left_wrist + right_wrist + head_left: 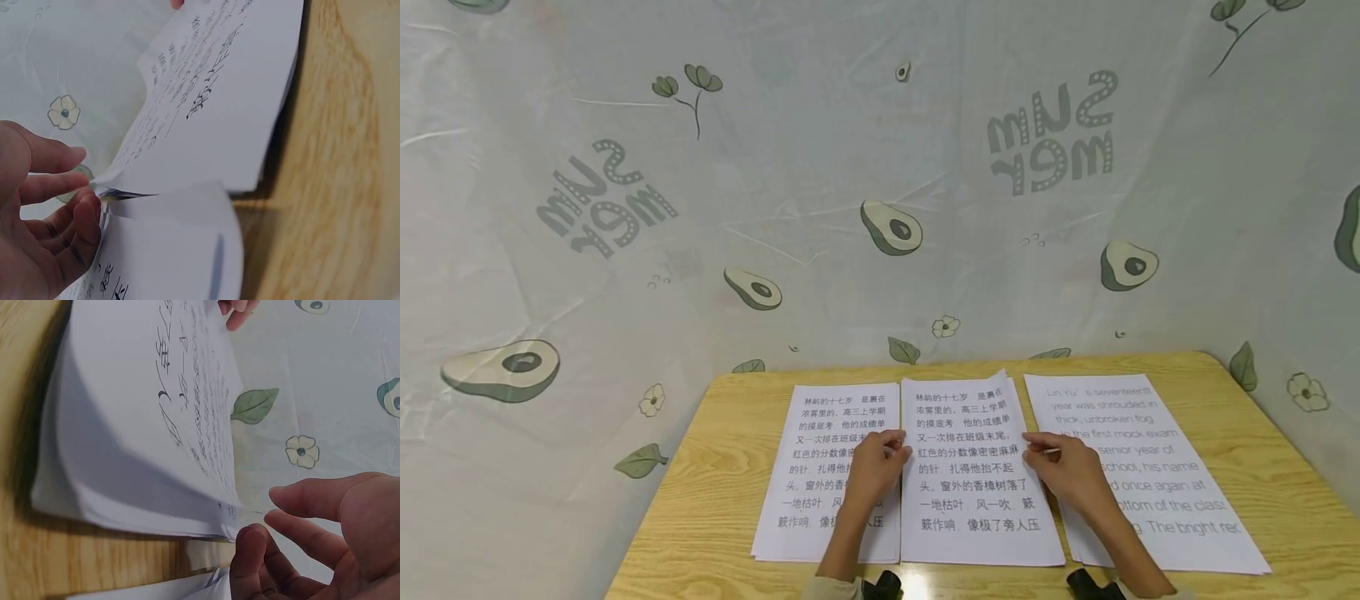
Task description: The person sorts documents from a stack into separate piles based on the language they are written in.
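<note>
The middle stack of printed paper (977,500) lies between my two hands, with large Chinese characters on its top sheet. At its left edge is my left hand (877,467), over the left paper stack (790,533); in the left wrist view its loosely bent fingertips (80,181) are right at the paper edge. My right hand (1067,471) is at the middle stack's right edge, above the right stack (1210,546) with English text. Its fingers (300,494) are slightly apart just beside the top sheet, whose right side curls up.
All three stacks lie side by side on a wood-grain table (692,467). Behind the table hangs a pale curtain (820,167) printed with avocados, leaves and flowers. Narrow gaps separate the stacks.
</note>
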A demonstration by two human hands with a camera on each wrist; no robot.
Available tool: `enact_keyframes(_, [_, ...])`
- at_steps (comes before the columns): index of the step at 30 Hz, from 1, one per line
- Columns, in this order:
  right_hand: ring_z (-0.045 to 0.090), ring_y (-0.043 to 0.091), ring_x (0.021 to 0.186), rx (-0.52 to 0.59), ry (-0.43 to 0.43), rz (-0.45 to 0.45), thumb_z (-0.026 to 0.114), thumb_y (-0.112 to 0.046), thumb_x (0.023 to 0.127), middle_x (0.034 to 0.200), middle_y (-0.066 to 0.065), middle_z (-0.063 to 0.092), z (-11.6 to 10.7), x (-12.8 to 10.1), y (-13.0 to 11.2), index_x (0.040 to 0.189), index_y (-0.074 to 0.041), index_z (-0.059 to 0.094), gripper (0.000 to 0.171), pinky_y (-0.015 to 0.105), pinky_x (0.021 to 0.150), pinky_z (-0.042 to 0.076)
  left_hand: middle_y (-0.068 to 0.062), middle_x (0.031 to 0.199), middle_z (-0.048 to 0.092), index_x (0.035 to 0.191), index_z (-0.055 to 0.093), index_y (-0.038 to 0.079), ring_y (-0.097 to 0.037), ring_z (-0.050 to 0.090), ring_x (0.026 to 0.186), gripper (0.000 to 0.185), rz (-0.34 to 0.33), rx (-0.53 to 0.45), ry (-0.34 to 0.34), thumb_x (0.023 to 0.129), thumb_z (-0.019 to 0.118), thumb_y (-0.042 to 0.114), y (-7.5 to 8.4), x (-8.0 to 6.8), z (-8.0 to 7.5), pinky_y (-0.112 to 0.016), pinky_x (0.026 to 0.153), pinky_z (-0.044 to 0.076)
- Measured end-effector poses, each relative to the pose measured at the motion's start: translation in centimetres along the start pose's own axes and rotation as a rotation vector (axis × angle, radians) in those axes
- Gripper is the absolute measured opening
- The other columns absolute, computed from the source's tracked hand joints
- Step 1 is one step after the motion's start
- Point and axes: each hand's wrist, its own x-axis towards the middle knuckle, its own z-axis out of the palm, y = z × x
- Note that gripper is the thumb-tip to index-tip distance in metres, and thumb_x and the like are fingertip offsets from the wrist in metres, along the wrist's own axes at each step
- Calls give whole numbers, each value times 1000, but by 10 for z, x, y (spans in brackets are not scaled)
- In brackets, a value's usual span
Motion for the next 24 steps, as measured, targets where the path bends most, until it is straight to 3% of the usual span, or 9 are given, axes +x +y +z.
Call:
enact_keyframes(9, [75, 27, 102, 76, -8, 15, 75, -10, 95, 116, 16, 76, -1, -1, -3, 137, 1, 70, 44, 20, 71, 56, -2, 107, 74, 129, 76, 9, -12, 66, 91, 35, 33, -37, 6, 94, 79, 13, 7, -2, -1, -22, 71, 56])
enact_keyframes(24, [74, 27, 102, 112, 5, 8, 74, -6, 96, 117, 18, 75, -6, -3, -9, 138, 4, 68, 44, 20, 69, 57, -5, 109, 75, 130, 75, 7, -11, 69, 90, 43, 30, -132, 65, 89, 75, -6, 9, 1, 1, -21, 71, 58])
